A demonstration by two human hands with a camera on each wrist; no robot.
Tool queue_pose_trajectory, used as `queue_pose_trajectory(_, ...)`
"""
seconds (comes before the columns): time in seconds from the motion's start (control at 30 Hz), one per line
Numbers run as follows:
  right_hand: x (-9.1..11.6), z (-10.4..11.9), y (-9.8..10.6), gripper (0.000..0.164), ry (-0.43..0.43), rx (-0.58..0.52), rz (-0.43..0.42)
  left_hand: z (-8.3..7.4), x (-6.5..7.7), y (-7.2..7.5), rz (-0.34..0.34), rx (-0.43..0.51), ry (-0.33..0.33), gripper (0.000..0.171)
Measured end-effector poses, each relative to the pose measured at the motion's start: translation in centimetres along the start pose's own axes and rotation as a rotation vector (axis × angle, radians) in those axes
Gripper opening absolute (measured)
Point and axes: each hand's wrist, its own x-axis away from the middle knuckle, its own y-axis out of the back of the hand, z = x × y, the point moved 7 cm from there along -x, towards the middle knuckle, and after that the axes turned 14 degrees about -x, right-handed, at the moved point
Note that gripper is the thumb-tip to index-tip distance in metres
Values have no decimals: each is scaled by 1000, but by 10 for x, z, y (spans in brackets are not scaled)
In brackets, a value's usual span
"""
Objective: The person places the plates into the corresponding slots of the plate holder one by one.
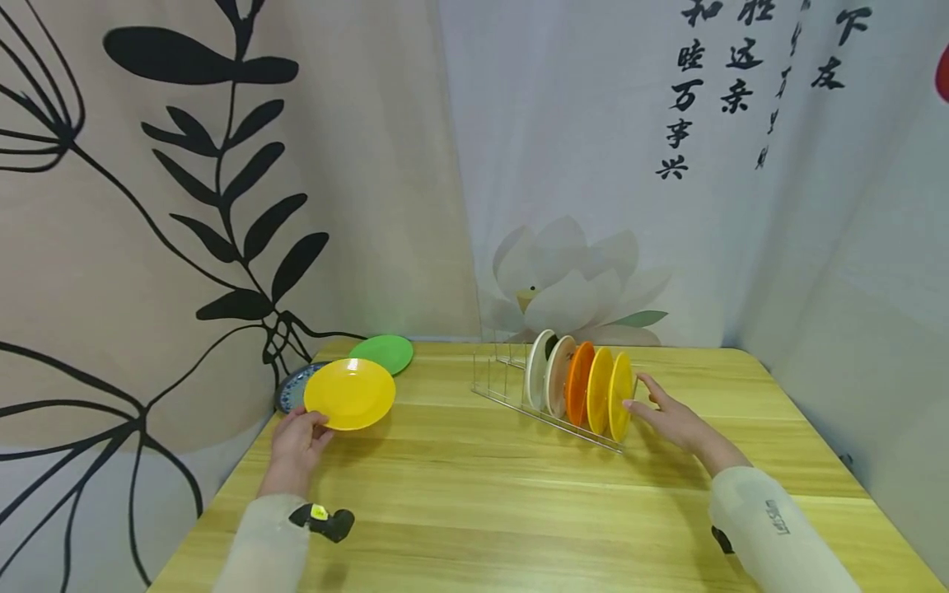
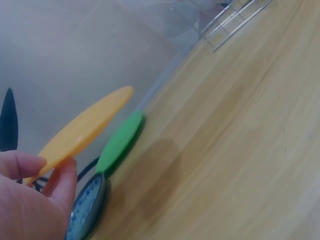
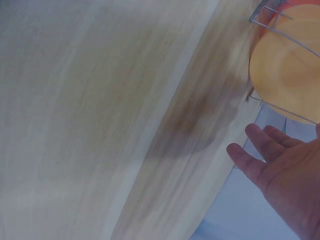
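My left hand (image 1: 294, 447) pinches the near-left rim of a yellow plate (image 1: 350, 394) between thumb and fingers. That plate is raised off the table, and its shadow falls on the wood. Partly behind it lie a blue patterned plate (image 2: 86, 209) and a green plate (image 1: 381, 353). At the right end of a wire dish rack (image 1: 549, 418), my right hand (image 1: 678, 424) is beside the outermost yellow plate (image 1: 620, 397), fingers extended and spread. Standing upright in the rack are two pale plates (image 1: 539, 371), an orange plate (image 1: 579, 384) and another yellow plate (image 1: 599, 390).
The rack's left slots hold no plates. A light wooden table (image 1: 460, 511) runs back to a curtain (image 1: 385, 165) printed with plants and characters. Another curtain side (image 1: 838, 272) hangs along the table's right edge.
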Motion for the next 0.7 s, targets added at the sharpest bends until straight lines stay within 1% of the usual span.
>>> queue_pose_trajectory(0.13,0,0,1,86,5,-1,4,-8,2,-17,29,51,0,34)
queue_pose_trajectory(0.2,-1,-2,1,86,9,-4,7,-14,3,-25,47,60,-16,33)
queue_pose_trajectory(0.3,-3,-5,2,88,4,-15,10,-22,5,-38,71,69,-42,36)
queue_pose_trajectory(0.53,-5,-8,4,95,-7,-32,13,-34,4,-63,82,53,-93,55)
queue_pose_trajectory(0.6,-4,-6,4,95,-10,-34,7,-36,3,-69,88,33,-116,58)
queue_pose_trajectory(0.7,-1,-2,2,91,1,-18,6,-38,1,-77,84,20,-140,60)
